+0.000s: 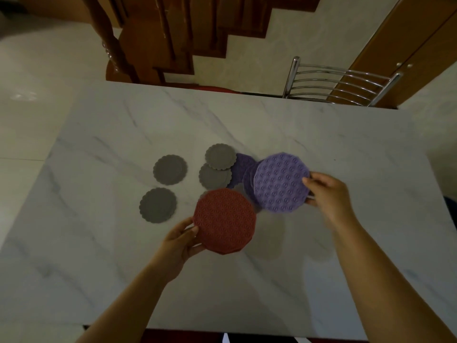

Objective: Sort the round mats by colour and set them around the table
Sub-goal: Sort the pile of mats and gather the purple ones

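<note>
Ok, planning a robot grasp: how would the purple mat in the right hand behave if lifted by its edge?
Held by one edge in the right hand, the purple mat looks flat, so probably stiff. It looks thin and one hand carries it, so likely light. Its embossed surface probably grips well.

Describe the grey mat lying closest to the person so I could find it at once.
On the white marble table, look left of the red mat that the left hand holds. The grey mat lies flat there by itself, scalloped at the rim. Of the four grey ones it is nearest the person and touches no other mat.
</note>
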